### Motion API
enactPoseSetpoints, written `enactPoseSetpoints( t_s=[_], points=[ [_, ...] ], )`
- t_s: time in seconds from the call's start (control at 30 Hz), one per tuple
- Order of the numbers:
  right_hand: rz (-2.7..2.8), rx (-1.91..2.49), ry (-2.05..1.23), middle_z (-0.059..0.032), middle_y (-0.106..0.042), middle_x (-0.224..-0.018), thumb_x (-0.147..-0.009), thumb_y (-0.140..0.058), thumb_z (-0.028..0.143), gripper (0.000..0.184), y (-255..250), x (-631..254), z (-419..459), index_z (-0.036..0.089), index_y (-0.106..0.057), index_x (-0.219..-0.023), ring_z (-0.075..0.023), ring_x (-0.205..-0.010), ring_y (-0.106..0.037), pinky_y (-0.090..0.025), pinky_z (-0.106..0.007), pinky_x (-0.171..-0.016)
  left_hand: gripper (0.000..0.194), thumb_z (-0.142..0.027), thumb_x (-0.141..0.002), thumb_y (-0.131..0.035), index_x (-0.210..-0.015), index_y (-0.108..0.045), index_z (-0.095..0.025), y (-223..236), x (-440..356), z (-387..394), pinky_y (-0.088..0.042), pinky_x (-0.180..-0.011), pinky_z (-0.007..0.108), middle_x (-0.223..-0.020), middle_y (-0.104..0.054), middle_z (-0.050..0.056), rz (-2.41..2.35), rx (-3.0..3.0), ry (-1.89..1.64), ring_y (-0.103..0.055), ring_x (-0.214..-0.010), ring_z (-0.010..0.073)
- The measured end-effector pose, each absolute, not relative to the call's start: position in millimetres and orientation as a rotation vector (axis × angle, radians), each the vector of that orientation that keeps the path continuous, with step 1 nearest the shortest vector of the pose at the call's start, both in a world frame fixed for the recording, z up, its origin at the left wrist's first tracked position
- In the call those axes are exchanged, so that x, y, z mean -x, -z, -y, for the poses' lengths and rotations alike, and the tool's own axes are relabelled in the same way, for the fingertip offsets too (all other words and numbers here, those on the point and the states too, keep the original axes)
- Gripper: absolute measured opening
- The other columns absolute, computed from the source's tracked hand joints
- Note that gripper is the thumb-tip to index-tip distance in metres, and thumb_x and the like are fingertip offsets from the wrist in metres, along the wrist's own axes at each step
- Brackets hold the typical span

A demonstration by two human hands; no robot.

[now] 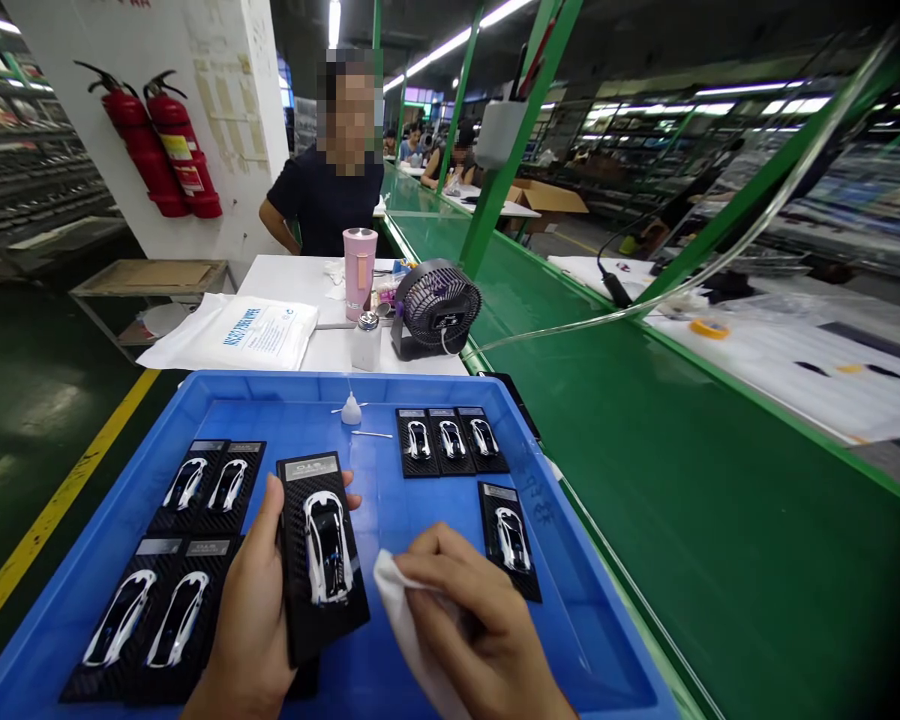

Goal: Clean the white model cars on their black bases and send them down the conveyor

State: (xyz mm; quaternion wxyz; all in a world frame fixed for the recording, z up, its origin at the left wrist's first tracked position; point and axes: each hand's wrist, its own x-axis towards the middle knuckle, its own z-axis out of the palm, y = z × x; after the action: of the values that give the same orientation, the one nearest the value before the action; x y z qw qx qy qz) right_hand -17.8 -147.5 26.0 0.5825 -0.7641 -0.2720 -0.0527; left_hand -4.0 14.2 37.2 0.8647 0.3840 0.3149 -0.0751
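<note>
My left hand (251, 600) grips a black carbon-patterned card (322, 600) by its edge, holding it tilted above the blue plastic tray (270, 388). A white-and-black model car (328, 548) is mounted on the card. My right hand (480, 625) pinches a white wipe (405, 625), whose corner lies close to the card's lower right edge without clearly touching it. Several similar car cards (450, 442) lie in the tray, to the far right and left of my hands. A small dropper bottle (351, 410) and a thin white stick (372, 434) lie near the tray's far side.
Beyond the tray, a white table holds a packet of wipes (232, 333), a pink bottle (360, 272) and a black desk fan (436, 308). A person (326, 205) stands behind it. A green workbench (645, 470) runs along the right.
</note>
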Motion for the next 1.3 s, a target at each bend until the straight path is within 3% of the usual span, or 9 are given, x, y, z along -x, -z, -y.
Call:
enactPoseSetpoints(
  t_s=[0.2, 0.4, 0.53, 0.8, 0.97, 1.3],
  points=[
    [0.456, 1.787, 0.065, -0.0043, -0.053, -0.077, -0.083, -0.047, 0.015, 0.019, -17.3, 16.4, 145.3, 0.012, -0.061, -0.096, -0.0044, -0.075, -0.051, -0.042, -0.012, -0.064, 0.034, -0.035, -0.085, -0.045, -0.096, -0.059, -0.005, -34.5, -7.2, -12.6, -0.053, -0.062, 0.029, -0.080, -0.064, 0.012, -0.718, -0.689, 0.173, -0.062, -0.065, 0.0164],
    [0.373, 1.688, 0.047, -0.0047, -0.052, -0.081, -0.084, -0.048, 0.019, 0.022, -17.6, 14.2, 140.9, 0.012, -0.061, -0.101, -0.0048, -0.077, -0.051, -0.043, -0.014, -0.066, 0.032, -0.025, -0.088, -0.040, -0.103, -0.052, 0.001, -28.6, -5.6, -5.8, -0.054, -0.068, 0.030, -0.086, -0.064, 0.017, -0.732, -0.518, 0.253, -0.063, -0.075, 0.0193],
    [0.392, 1.648, 0.074, -0.0046, -0.053, -0.084, -0.084, -0.048, 0.017, 0.022, -19.7, 12.8, 139.5, 0.014, -0.060, -0.103, -0.0048, -0.078, -0.052, -0.044, -0.014, -0.066, 0.031, -0.019, -0.087, -0.042, -0.110, -0.047, 0.000, -21.5, -2.5, -0.8, -0.054, -0.072, 0.028, -0.082, -0.064, 0.013, -0.751, -0.469, 0.245, -0.063, -0.073, 0.0169],
    [0.546, 1.711, 0.172, -0.0046, -0.053, -0.082, -0.082, -0.047, 0.010, 0.025, -25.0, 18.7, 135.6, 0.014, -0.058, -0.104, -0.0048, -0.079, -0.050, -0.044, -0.016, -0.072, 0.036, -0.024, -0.085, -0.047, -0.109, -0.050, 0.003, -13.7, 2.8, -2.3, -0.053, -0.075, 0.037, -0.087, -0.064, 0.018, -0.699, -0.435, 0.329, -0.063, -0.084, 0.0261],
    [0.644, 1.718, 0.212, -0.0054, -0.052, -0.080, -0.080, -0.047, 0.007, 0.025, -27.6, 20.3, 133.7, 0.013, -0.058, -0.102, -0.0051, -0.077, -0.049, -0.044, -0.017, -0.070, 0.031, -0.021, -0.086, -0.045, -0.111, -0.052, -0.005, -12.8, 6.5, -4.1, -0.053, -0.076, 0.033, -0.087, -0.066, 0.014, -0.679, -0.419, 0.381, -0.063, -0.089, 0.0240],
    [0.710, 1.717, 0.249, -0.0044, -0.052, -0.082, -0.078, -0.047, 0.002, 0.032, -28.2, 21.7, 132.1, 0.016, -0.055, -0.106, -0.0047, -0.079, -0.049, -0.044, -0.018, -0.074, 0.042, -0.023, -0.082, -0.051, -0.116, -0.048, 0.001, -14.0, 5.4, -0.3, -0.050, -0.082, 0.040, -0.095, -0.064, 0.019, -0.669, -0.410, 0.417, -0.061, -0.093, 0.0285]
  ],
)
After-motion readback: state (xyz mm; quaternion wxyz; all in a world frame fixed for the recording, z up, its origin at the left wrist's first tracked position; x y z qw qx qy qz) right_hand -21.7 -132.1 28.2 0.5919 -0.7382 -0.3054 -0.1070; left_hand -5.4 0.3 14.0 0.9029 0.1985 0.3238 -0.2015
